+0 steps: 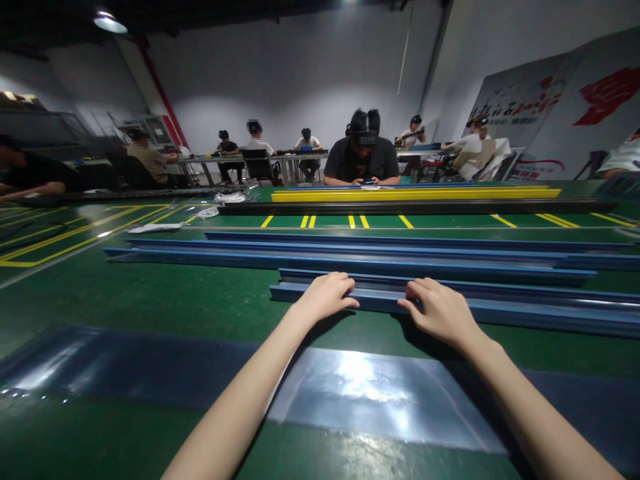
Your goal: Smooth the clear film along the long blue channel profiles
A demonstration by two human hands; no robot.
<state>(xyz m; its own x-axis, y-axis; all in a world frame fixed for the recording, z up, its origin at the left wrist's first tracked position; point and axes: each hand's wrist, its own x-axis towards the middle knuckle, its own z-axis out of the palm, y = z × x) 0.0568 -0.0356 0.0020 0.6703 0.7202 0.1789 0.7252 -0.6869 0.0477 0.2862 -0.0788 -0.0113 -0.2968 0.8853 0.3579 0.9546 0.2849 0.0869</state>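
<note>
A long blue channel-shaped strip lies across the green table in front of me, its left end in view and its right end beyond the picture edge. Near that left end my left hand grips it, thumb on the near wall and fingers curled over the top. Further right my right hand is closed on the same strip in a like way. Nearer to me, under my forearms, a flat glossy clear plastic sleeve is spread over the table.
More blue strips lie just behind. Further back are a black strip, a yellow strip and crumpled clear plastic. A person sits across the green table; other people sit at tables behind.
</note>
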